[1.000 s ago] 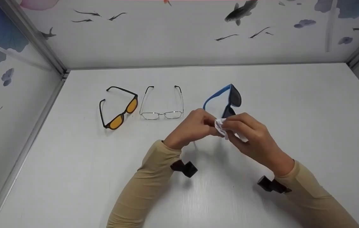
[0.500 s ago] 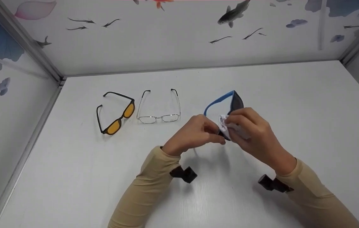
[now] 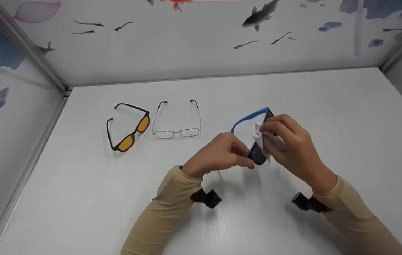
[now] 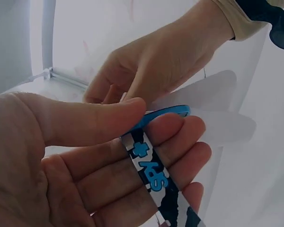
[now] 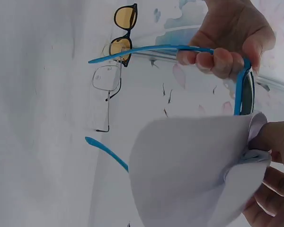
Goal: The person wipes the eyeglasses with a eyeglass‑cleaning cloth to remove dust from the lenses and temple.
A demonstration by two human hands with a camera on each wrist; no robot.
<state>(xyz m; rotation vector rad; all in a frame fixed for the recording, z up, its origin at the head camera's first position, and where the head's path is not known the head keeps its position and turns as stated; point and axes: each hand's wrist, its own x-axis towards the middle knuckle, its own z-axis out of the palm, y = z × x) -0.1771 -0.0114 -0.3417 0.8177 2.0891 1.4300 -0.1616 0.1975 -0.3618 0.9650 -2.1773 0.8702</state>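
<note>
A pair of blue-framed sunglasses [image 3: 257,155] with dark lenses is held up over the table, tilted, its blue arms spread. My left hand [image 3: 218,154] pinches it at one hinge corner; in the left wrist view the thumb presses the frame and the fingers lie behind a patterned arm [image 4: 154,177] with blue lettering. A white cloth [image 3: 257,131] is pinched in my right hand [image 3: 289,148] against the far lens, covering most of it. The right wrist view shows the cloth [image 5: 189,165] hanging loosely and hiding part of the frame.
Black-framed glasses with orange lenses [image 3: 126,142] lie unfolded at the left of the white table [image 3: 80,198]. Thin metal-rimmed glasses [image 3: 176,132] lie beside them, arms toward the back. Printed panels [image 3: 186,46] wall the table at the back and left.
The cloth has moved along the sunglasses from the near lens to the far one, baring the near lens. The sunglasses have shifted slightly toward me and right. The head view has shifted a little.
</note>
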